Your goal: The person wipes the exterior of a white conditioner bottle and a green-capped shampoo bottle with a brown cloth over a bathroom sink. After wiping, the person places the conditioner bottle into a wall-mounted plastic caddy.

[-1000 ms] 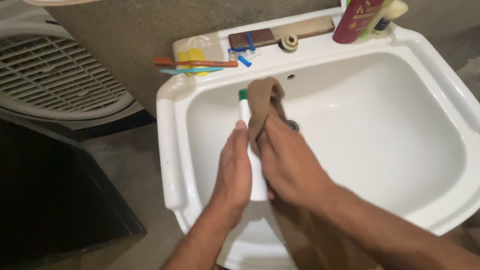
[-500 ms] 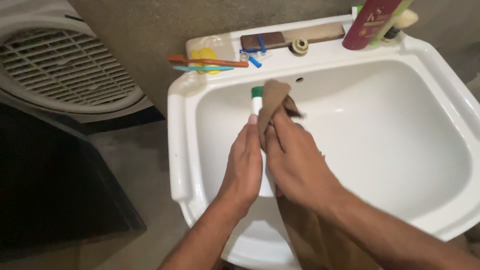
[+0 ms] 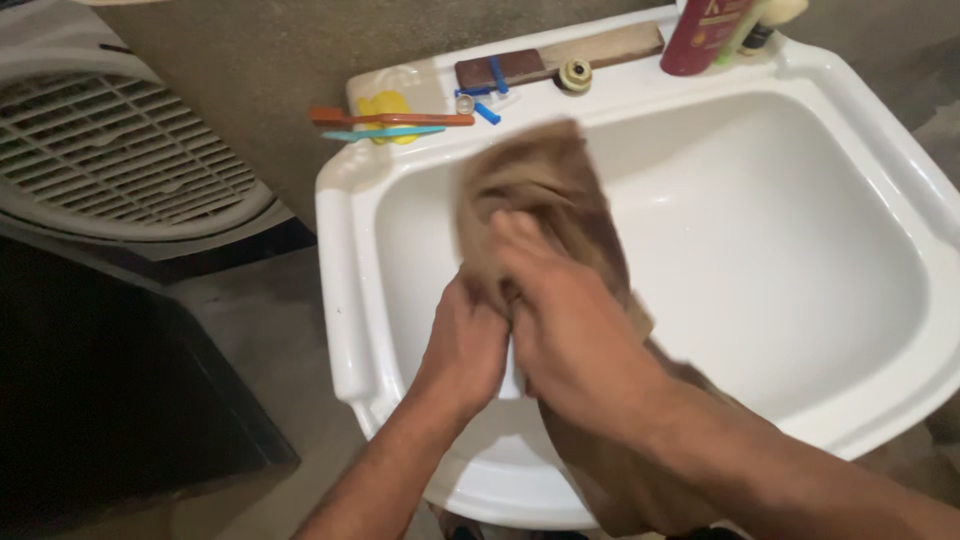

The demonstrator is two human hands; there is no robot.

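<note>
Both my hands work together over a white sink (image 3: 345,290). A brown cloth (image 3: 545,190) is bunched in my right hand (image 3: 575,325) and wrapped over the top of a white bottle (image 3: 509,372). Only a sliver of that bottle shows between my hands. My left hand (image 3: 465,345) is closed around the bottle's lower part from the left. The cloth's long end trails down under my right forearm and over the sink's front rim. The bottle's top is hidden under the cloth.
On the sink's back ledge lie an orange toothbrush (image 3: 395,118), a teal toothbrush (image 3: 385,133), a yellow soap piece (image 3: 388,104) and a brown bar (image 3: 560,57). A red bottle (image 3: 705,30) stands at the back right. A white fan grille (image 3: 110,160) is at the left, with a black object (image 3: 100,400) below it.
The brown cloth has slid up and now covers the bottle's green-capped top, which showed before. My hands stayed joined over the sink's left half.
</note>
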